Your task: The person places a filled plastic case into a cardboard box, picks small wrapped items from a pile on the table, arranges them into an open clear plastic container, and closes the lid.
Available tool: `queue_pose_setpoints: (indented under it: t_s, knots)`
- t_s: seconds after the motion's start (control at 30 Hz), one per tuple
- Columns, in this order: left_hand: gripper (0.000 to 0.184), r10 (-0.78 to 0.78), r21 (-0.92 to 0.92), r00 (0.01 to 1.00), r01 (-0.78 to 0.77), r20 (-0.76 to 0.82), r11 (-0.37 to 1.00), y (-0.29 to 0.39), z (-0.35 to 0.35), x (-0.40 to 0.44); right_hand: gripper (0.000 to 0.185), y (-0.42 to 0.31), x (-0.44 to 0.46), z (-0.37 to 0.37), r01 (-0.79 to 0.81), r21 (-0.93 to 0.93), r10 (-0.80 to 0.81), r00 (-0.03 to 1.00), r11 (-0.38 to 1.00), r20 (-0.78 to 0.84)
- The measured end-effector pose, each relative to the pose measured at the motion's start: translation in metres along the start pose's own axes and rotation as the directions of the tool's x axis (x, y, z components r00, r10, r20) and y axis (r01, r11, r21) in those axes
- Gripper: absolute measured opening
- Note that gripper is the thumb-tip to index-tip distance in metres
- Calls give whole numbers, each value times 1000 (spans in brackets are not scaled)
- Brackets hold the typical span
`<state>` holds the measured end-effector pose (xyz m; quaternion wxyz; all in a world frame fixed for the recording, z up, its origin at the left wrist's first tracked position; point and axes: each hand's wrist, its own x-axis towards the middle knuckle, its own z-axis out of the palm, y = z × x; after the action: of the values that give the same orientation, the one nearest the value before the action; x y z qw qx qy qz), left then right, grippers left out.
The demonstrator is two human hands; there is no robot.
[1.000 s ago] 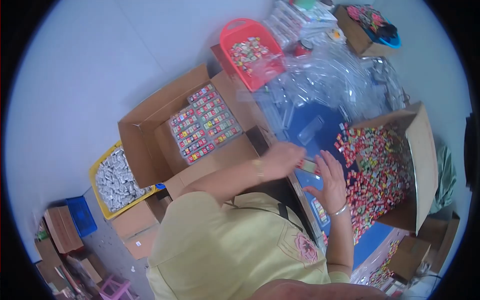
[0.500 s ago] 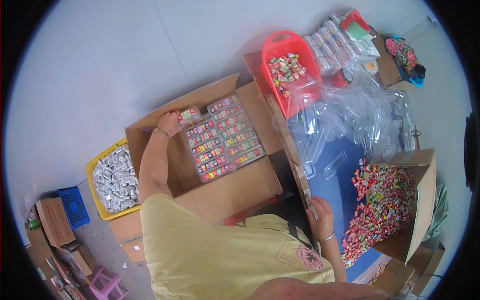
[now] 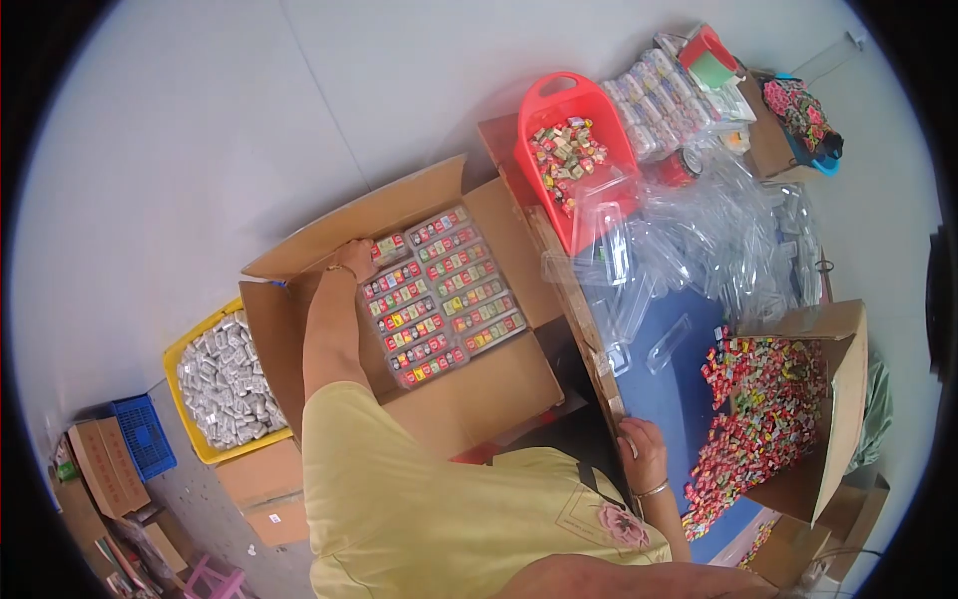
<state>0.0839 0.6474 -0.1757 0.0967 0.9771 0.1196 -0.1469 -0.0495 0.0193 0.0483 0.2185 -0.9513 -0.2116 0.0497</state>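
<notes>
My left hand (image 3: 356, 259) is inside the open cardboard box (image 3: 469, 384), its fingers closed on the left end of a clear plastic case (image 3: 388, 249) filled with small colourful wrapped pieces. That case is at the top of the left column, level with its neighbours. Two columns of similar filled cases (image 3: 464, 260) lie side by side in the box. My right hand (image 3: 644, 454) rests at the wooden edge (image 3: 596, 349) of the blue table, fingers curled together. Something small and pale shows by its fingers, too unclear to name.
Loose wrapped pieces (image 3: 763, 419) spill from a tipped carton (image 3: 843, 399) onto the blue table (image 3: 654, 384). Clear empty cases (image 3: 718, 230) pile up behind, beside a red scoop-shaped tub (image 3: 611, 130). A yellow crate (image 3: 182, 399) of silvery packets stands left of the box.
My left hand has moved slightly right and down with the case, which now sits in line with the column below. My right hand remains at the table edge, a little lower in view.
</notes>
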Motion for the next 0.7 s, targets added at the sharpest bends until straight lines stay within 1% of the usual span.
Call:
queue_pose_setpoints:
  t_s: [0.1, 0.13, 0.17, 0.2, 0.23, 0.27, 0.37, 0.4, 0.43, 0.47, 0.5, 0.53, 0.63, 0.7]
  knots:
    - [46, 44, -59, 991, -37, 129, 998, -2, -7, 5, 26, 4, -1, -3, -5, -7, 5, 1000, 1000, -8]
    - [46, 48, -57, 991, -41, 129, 998, -1, -9, 8, 25, 6, 0, -3, -3, -7, 3, 1000, 1000, -8]
    - [51, -4, -144, 962, 45, 273, 989, -2, -14, 13, 25, 7, 0, -2, -6, -5, 6, 1000, 1000, -12]
    - [56, -40, -214, 909, 141, 416, 967, 1, -25, 15, 24, 7, -1, -1, -13, 2, 13, 1000, 1000, -25]
    - [61, -60, -268, 832, 244, 551, 932, 3, -32, 16, 22, 8, -1, -1, -19, 9, 20, 999, 1000, -38]
    - [61, -57, -265, 833, 239, 551, 934, 5, -35, 14, 21, 8, -2, 0, -27, 14, 27, 998, 1000, -52]
    - [68, -53, -495, 856, 346, 514, 797, 9, -36, 5, 20, 8, -4, 2, -27, 11, 28, 998, 1000, -59]
    - [68, -50, -494, 855, 344, 515, 798, 7, -25, 8, 19, 8, -5, 3, -24, 9, 24, 998, 1000, -60]
    - [61, 4, -512, 918, 218, 397, 831, 1, -1, 17, 19, 9, -5, 3, -27, 10, 27, 998, 1000, -60]
    - [55, 65, -512, 960, 87, 272, 855, -4, 22, 25, 19, 9, -4, 4, -13, 3, 14, 998, 1000, -60]
    - [50, 135, -494, 980, -48, 143, 868, -5, 33, 31, 20, 10, -4, 4, -2, -4, 2, 998, 1000, -63]
    - [50, 142, -491, 979, -53, 146, 869, -1, 33, 30, 20, 9, -6, 4, 7, -11, -8, 998, 1000, -64]
    - [48, 71, -335, 996, -48, 55, 941, 15, 35, 23, 18, 6, -6, 4, -10, 15, 11, 997, 1000, -71]
    - [48, 77, -352, 996, -61, 34, 934, 18, 34, 19, 17, 7, -7, 3, -22, 30, 24, 997, 999, -78]
